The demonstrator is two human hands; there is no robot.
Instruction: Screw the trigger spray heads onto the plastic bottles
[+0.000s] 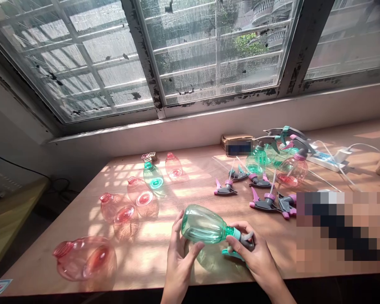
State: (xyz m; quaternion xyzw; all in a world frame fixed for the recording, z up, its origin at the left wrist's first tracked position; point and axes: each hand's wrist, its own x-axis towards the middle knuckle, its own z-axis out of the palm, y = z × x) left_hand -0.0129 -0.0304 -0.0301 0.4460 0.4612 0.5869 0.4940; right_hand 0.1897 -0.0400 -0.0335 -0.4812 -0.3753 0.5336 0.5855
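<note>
A clear green spray bottle (202,226) lies sideways in both my hands above the front edge of the wooden table (164,236). My left hand (181,249) cups its body from below, thumb and fingers curled round it. My right hand (255,253) is closed on the grey and teal trigger head (242,242) fitted at the bottle's neck.
Several empty pink bottles (120,211) and one green bottle (154,177) lie at the left. Loose trigger heads (262,202) lie at the middle right, behind them assembled spray bottles (272,158). A power strip (326,159), a small box (237,143) and a blurred patch are at the right.
</note>
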